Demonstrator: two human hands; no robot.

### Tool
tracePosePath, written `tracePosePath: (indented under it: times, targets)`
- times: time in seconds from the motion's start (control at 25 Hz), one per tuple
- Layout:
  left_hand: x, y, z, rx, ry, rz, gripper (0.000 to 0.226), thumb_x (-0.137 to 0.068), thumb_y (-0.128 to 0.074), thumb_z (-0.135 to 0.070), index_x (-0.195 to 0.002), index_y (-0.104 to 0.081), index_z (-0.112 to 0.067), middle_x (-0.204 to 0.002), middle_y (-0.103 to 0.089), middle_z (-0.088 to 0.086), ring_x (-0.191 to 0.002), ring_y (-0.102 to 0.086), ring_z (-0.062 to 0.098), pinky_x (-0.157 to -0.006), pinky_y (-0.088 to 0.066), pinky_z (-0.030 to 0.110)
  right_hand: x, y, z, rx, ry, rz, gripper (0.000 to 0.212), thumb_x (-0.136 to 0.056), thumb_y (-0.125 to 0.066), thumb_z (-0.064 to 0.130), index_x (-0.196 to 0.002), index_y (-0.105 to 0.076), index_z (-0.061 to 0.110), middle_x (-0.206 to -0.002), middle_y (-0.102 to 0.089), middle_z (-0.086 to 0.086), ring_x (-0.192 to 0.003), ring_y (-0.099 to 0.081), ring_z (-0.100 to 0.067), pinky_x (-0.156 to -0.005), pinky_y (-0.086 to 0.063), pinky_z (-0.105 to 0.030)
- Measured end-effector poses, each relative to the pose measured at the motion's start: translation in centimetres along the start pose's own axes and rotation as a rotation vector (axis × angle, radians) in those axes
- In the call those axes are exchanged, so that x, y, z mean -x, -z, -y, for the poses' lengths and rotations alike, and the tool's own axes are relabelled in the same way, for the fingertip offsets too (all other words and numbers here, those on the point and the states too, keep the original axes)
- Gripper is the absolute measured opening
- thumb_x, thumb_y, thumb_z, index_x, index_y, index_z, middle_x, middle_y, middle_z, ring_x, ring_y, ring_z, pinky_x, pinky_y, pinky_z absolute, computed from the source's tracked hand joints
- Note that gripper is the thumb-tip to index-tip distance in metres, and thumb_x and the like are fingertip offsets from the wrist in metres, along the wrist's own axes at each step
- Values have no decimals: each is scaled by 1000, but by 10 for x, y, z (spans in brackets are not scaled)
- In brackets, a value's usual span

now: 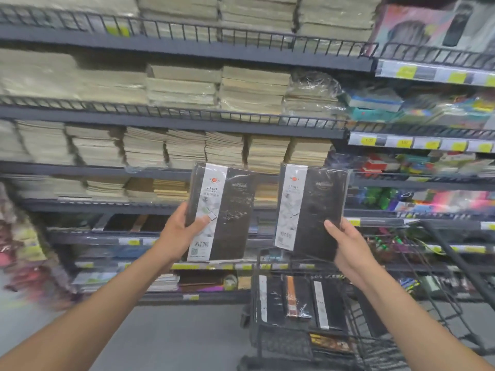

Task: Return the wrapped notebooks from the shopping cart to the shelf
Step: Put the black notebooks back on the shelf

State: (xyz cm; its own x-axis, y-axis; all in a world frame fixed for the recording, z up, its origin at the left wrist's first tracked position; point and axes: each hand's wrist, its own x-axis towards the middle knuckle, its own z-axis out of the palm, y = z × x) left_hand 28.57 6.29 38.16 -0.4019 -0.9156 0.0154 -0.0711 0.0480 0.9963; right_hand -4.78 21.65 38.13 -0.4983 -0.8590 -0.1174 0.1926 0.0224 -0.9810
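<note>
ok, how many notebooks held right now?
2. Left notebook in the left hand; right notebook in the right hand. More stand in the cart, some possibly hidden.

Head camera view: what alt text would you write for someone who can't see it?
The left hand grips one wrapped black notebook and the right hand grips a second notebook, both held upright before shelves stacked with pale books. Lower right, a black wire shopping cart holds more wrapped notebooks.
</note>
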Motion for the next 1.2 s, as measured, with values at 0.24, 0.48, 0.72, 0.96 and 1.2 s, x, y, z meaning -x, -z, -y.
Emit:
tracePosePath:
  times: [0.24,0.48,0.72,0.96,1.2]
  targets:
    - [48,75,-12,25,-28,-142,35,-99,-68,-22,-131,-60,-33,-128,-72,-12,-119,-68,14,-106,-51,51,22,-77,18,-14,22,146,34,-100,-56,16,-132,-61,23,-125,-71,4,-115,-67,-13,-97,-50,-36]
    - [79,175,-6,45,-34,-264,28,-100,-65,-19,-125,-63,-32,-122,-75,-8,-114,-71,18,-102,-54,49,27,-179,10,-8,15,234,33,-99,-59,19,-131,-61,27,-125,-71,7,-119,-63,-13,-94,-49,-34]
    - [116,318,-2,90,-31,-361,30,-101,-64,-21,-127,-60,-33,-120,-76,-8,-107,-75,20,-86,-62,45,43,-321,-16,-8,-6,281,27,-100,-57,18,-125,-63,25,-121,-73,6,-110,-69,-9,-93,-52,-37]
    - [130,438,16,124,-10,-453,38,-101,-62,-19,-136,-57,-35,-121,-76,-11,-105,-76,19,-89,-60,53,58,-446,-51,-30,-14,310,31,-98,-58,17,-128,-61,25,-124,-72,5,-117,-65,-11,-104,-47,-40]
    - [110,490,25,143,3,-424,37,-103,-58,-13,-126,-59,-42,-119,-76,-13,-105,-76,18,-84,-61,43,41,-500,-62,-15,-52,324,31,-99,-59,19,-128,-61,29,-128,-69,7,-125,-60,-13,-115,-38,-44]
